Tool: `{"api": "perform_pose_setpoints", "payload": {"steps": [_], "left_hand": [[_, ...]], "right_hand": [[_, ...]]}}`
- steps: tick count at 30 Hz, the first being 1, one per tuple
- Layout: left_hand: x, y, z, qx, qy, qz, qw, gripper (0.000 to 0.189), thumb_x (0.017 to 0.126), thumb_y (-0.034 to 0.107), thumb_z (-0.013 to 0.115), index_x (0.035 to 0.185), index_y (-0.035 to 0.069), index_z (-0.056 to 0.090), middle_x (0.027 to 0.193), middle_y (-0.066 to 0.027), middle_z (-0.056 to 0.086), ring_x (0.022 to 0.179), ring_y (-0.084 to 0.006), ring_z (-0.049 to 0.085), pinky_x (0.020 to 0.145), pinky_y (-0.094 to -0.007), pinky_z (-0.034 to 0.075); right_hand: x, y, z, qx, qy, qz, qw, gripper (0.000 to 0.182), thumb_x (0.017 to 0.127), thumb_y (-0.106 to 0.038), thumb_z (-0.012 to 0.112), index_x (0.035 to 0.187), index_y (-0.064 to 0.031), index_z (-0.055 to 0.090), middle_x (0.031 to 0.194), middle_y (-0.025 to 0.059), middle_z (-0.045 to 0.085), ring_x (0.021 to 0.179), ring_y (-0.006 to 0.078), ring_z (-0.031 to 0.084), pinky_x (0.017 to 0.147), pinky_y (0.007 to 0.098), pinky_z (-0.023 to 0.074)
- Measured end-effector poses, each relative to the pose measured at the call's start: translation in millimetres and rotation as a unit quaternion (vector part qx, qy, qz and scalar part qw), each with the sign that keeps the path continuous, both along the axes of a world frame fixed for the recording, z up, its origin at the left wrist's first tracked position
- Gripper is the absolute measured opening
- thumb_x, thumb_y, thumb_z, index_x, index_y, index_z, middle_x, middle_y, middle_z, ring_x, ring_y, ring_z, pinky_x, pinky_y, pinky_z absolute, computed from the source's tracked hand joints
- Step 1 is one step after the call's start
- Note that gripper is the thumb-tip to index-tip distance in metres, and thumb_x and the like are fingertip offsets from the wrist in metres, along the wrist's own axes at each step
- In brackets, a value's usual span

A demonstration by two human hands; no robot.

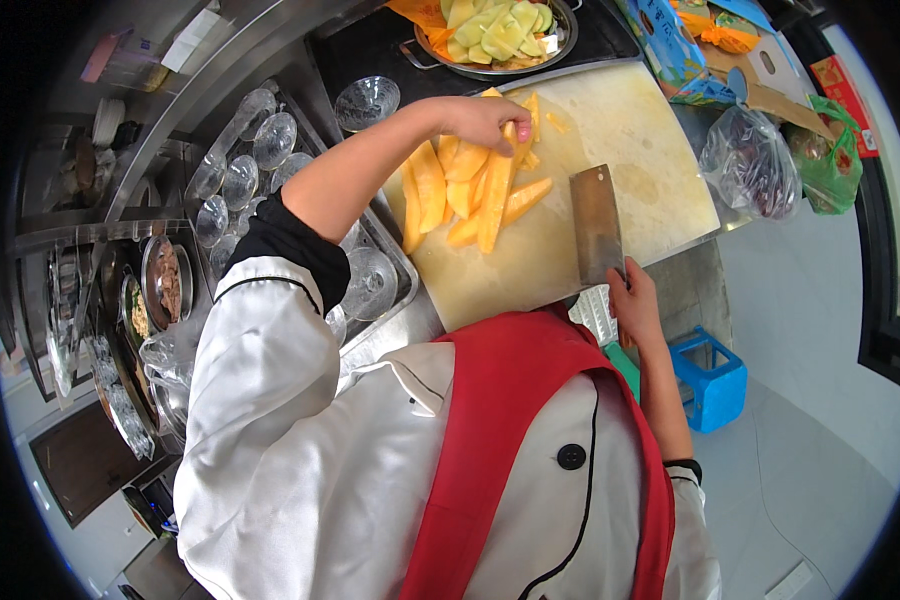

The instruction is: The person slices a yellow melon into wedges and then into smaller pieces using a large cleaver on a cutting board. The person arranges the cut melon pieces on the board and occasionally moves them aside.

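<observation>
My left hand reaches to the far side of a pile of orange melon wedges, its thumb and fingers closed on the upper end of one long melon wedge. The melon lies on the left part of a worn cutting board. In my right hand is the handle of a cleaver, whose broad blade rests over the board's near edge, to the right of the melon and apart from it. Small melon scraps lie beyond the pile.
A metal pan of green-yellow peels stands behind the board, near a glass bowl. At left, a metal tray holds several glass bowls. Plastic bags and a blue cardboard box are at right. A blue stool stands below.
</observation>
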State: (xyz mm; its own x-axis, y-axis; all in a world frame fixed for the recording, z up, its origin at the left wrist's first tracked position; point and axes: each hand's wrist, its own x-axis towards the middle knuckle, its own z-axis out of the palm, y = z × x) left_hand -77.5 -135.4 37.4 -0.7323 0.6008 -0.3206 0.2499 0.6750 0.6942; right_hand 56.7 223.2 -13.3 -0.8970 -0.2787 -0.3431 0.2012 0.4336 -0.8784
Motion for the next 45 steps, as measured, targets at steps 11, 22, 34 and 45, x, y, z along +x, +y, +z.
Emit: {"api": "perform_pose_setpoints", "payload": {"steps": [11,22,34,45], "left_hand": [[-5.6,-5.6,0.2,0.245,-0.167,0.23,0.927,0.02,0.085,0.009,0.066,0.102,0.007,0.056,0.097,-0.0003,0.055,0.089,-0.0087,0.056,0.078,-0.0221,0.049],[-7.2,121.5,-81.9,0.168,-0.04,0.429,0.887,0.023,0.072,0.018,0.072,0.089,0.006,0.063,0.092,-0.0144,0.063,0.082,-0.0277,0.063,0.072,-0.0363,0.052],[31.8,129.8,-55.3,-0.053,0.126,0.26,0.956,0.025,0.075,0.02,0.067,0.094,0.006,0.057,0.099,-0.0172,0.056,0.096,-0.034,0.057,0.082,-0.0424,0.047],[44.0,162.2,-73.8,-0.059,0.154,0.254,0.953,0.022,0.079,0.016,0.065,0.096,0.005,0.058,0.099,-0.0169,0.058,0.093,-0.0346,0.059,0.082,-0.0438,0.047]], "right_hand": [[-3.6,18.1,7.1,-0.004,-0.002,-0.068,0.998,0.011,0.095,-0.013,0.052,0.089,-0.0045,0.053,0.055,-0.0006,0.047,0.042,0.008,0.043,0.039,0.0248,0.0342],[-17.9,53.6,-0.3,0.052,0.072,-0.173,0.981,0.013,0.093,-0.014,0.054,0.095,-0.0012,0.058,0.058,0.0034,0.051,0.043,0.0094,0.049,0.041,0.0268,0.0385],[-19.8,60.7,-14.9,0.061,0.081,-0.176,0.979,0.012,0.094,-0.015,0.054,0.096,-0.003,0.057,0.057,0.0017,0.05,0.043,0.0092,0.047,0.041,0.0259,0.0382],[-22.1,53.7,-19.8,0.1,0.214,-0.234,0.943,0.014,0.091,-0.013,0.057,0.088,0.0004,0.055,0.061,0.0078,0.055,0.051,0.0115,0.05,0.049,0.0277,0.0404]]}}
